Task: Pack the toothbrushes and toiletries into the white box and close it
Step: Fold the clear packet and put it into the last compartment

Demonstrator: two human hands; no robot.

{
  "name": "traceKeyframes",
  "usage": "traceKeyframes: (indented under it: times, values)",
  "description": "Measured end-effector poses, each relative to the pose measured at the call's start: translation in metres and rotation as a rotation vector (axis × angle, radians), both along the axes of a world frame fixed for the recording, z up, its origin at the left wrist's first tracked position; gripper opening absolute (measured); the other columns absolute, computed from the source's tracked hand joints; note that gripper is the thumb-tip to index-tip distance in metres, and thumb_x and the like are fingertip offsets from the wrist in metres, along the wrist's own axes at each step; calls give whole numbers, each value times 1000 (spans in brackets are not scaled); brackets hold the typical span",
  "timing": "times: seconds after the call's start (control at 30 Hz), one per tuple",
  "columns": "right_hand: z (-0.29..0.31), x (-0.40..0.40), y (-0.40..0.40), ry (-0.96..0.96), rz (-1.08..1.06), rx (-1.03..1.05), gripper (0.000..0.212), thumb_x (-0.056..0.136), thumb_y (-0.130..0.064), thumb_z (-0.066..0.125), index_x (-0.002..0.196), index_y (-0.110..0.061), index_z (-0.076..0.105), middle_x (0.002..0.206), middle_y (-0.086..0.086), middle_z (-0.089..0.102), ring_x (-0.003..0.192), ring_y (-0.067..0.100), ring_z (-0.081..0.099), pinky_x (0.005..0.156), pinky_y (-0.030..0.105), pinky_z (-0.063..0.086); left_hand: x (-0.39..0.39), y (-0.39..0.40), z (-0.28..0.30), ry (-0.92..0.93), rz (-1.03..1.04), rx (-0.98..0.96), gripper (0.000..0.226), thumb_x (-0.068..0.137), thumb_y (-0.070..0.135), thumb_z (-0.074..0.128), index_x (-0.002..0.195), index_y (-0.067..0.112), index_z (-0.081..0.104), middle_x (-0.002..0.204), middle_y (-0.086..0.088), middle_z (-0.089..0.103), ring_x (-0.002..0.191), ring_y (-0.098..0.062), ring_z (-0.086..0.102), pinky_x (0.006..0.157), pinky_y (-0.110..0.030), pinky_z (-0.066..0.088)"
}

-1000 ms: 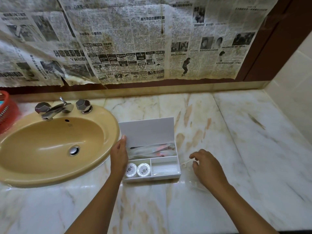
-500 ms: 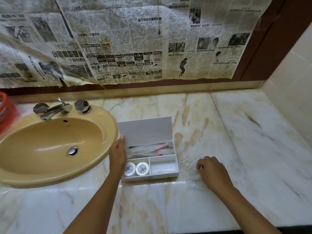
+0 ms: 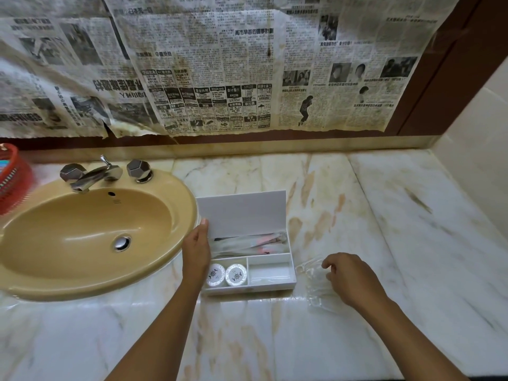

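Observation:
The white box [image 3: 277, 287] stands open on the marble counter just right of the sink, its lid [image 3: 242, 213] upright. Wrapped toothbrushes [image 3: 250, 243] lie in its long back compartment. Two round white tubs [image 3: 226, 274] sit in the front left compartment. The front right compartment holds something pale that I cannot make out. My left hand [image 3: 195, 253] rests against the box's left side, one fingertip at the lid's edge. My right hand [image 3: 347, 279] is curled over a clear plastic packet [image 3: 316, 284] lying on the counter right of the box, and pinches it.
A tan sink [image 3: 82, 235] with a chrome tap [image 3: 93, 174] fills the left. A red basket [image 3: 12, 177] stands at the far left edge. Newspaper [image 3: 220, 64] covers the wall behind. The marble counter [image 3: 398, 215] runs right to a tiled side wall.
My right hand slid a little right and toward me onto the clear packet, and its fingers curled on it. My left hand stayed at the box's side.

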State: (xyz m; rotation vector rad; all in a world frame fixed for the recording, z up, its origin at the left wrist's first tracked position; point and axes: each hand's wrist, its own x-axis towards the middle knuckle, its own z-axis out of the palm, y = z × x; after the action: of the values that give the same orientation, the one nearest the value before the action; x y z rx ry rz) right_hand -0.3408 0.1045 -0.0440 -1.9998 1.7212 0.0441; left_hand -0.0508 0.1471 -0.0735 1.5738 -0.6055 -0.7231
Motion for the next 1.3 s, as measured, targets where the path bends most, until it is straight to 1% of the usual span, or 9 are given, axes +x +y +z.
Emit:
traceKeyframes:
  times: [0.1, 0.17, 0.3, 0.47, 0.6, 0.7, 0.83, 1.1, 1.3]
  values:
    - [0, 2, -2, 68, 33, 4, 35, 90, -26, 59, 125, -26, 54, 123, -5, 59, 109, 17, 58, 83, 25, 43, 1, 0, -1, -6, -6, -2, 33, 104, 32, 44, 81, 27, 67, 80, 16, 72, 79, 4, 64, 73, -14, 47]
    - [-4, 4, 0, 105, 34, 45, 36, 90, -26, 59, 125, -26, 54, 125, -4, 58, 111, 18, 57, 86, 26, 43, 1, 0, -1, -10, -4, -9, 33, 104, 31, 44, 79, 29, 66, 79, 16, 69, 77, 4, 62, 72, -12, 47]
    - [-12, 5, 4, 83, -10, 9, 21, 84, -6, 50, 90, -18, 65, 96, -3, 64, 82, 17, 61, 63, 23, 42, 1, -1, -2, -32, -9, -13, 33, 104, 30, 44, 79, 23, 64, 79, 15, 68, 73, 8, 61, 69, -8, 47]
    - [0, 6, -1, 69, 22, -50, 30, 90, -9, 45, 68, -25, 57, 79, -8, 47, 68, 14, 46, 51, 18, 27, 3, 1, -3, -34, -8, -12, 33, 104, 30, 44, 82, 17, 64, 79, 12, 67, 71, 7, 60, 69, -7, 47]
    - [22, 19, 0, -14, 90, -210, 22, 96, -16, 50, 99, -20, 72, 93, -1, 66, 90, 20, 55, 76, 28, 42, 4, 0, -5, -29, -23, -12, 32, 104, 31, 44, 87, 12, 63, 84, 5, 66, 76, -1, 60, 70, -9, 47]
    - [40, 42, 8, -223, 111, -278, 15, 90, -17, 60, 97, -25, 71, 90, 0, 66, 91, 22, 58, 79, 30, 45, 6, 0, -8, -42, -37, -2, 34, 104, 36, 44, 89, 11, 62, 85, -1, 60, 78, -9, 55, 73, -20, 45]
    - [42, 78, 19, -308, 306, -259, 11, 86, -13, 63, 90, -19, 73, 92, -3, 66, 93, 14, 58, 77, 27, 45, 1, 0, 1, -34, -14, -13, 33, 105, 25, 44, 81, 16, 65, 77, 15, 68, 71, 11, 60, 67, -3, 44]
    - [7, 115, 21, -8, 500, -128, 26, 83, 5, 52, 96, -9, 69, 102, 8, 64, 92, 26, 62, 71, 28, 41, 0, 0, 1, -47, -1, -16, 31, 104, 30, 44, 77, 32, 59, 79, 14, 64, 74, 6, 59, 73, -10, 47]
    - [2, 114, 19, 52, 495, -47, 34, 87, 5, 51, 114, -9, 65, 118, 12, 63, 109, 29, 59, 89, 32, 45, 0, 0, 0, -20, 2, 18, 33, 104, 32, 44, 83, 29, 69, 85, 15, 74, 86, -2, 66, 81, -22, 50]
